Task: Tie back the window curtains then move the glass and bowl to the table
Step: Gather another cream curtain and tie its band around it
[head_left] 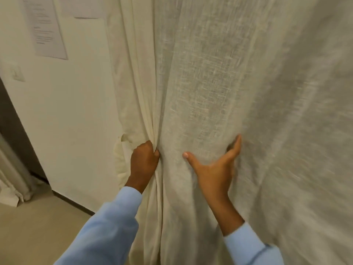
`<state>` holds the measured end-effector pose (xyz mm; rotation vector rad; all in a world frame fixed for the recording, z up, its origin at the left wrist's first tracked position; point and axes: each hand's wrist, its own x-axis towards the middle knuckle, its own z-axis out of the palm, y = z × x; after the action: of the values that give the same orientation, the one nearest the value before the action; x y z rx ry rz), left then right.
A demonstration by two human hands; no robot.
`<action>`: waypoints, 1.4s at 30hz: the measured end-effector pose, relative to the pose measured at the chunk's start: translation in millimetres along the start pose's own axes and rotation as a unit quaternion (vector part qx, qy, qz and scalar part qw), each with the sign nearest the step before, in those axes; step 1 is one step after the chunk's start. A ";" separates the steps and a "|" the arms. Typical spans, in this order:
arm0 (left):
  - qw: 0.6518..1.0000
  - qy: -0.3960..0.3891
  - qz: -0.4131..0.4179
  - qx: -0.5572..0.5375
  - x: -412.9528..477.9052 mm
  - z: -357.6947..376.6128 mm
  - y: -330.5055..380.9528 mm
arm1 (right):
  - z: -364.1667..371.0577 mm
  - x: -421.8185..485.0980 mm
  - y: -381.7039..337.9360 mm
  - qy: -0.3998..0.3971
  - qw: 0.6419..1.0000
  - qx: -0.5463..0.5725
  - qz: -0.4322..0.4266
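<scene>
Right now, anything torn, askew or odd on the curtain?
One spot: at the curtain edge by the wall, just up-left of the left hand, the fabric shows a small dark-rimmed flap. Could be a tear or a tieback fold; cannot tell. Otherwise nothing stands out.

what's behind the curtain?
Nothing shows through: the cream curtain covers whatever is behind it. Only white wall appears past its left edge. The left hand grips a bunched fold; the right hand lies spread on it.
</scene>
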<state>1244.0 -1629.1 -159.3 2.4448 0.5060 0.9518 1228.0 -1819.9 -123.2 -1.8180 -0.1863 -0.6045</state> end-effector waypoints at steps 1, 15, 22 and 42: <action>1.000 0.000 -0.003 -0.001 -1.2 -0.1 1.3 | 9.2 6.6 2.2 0.018 1.000 0.008 0.006; 0.996 0.019 0.008 -0.086 -31.5 -10.6 15.6 | 37.6 38.7 22.6 0.137 0.974 0.162 0.081; 0.990 0.052 0.034 -0.125 -64.4 -9.8 41.2 | 41.3 -21.4 24.5 0.000 0.976 0.210 -0.059; 0.995 -0.025 0.014 -0.100 -87.3 -57.6 89.4 | -9.7 -30.7 26.9 -0.292 0.937 0.187 0.038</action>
<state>1158.0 -1728.9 -119.7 2.2946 0.3433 0.9046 1210.0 -1832.6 -158.9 -1.5736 -0.5868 0.0478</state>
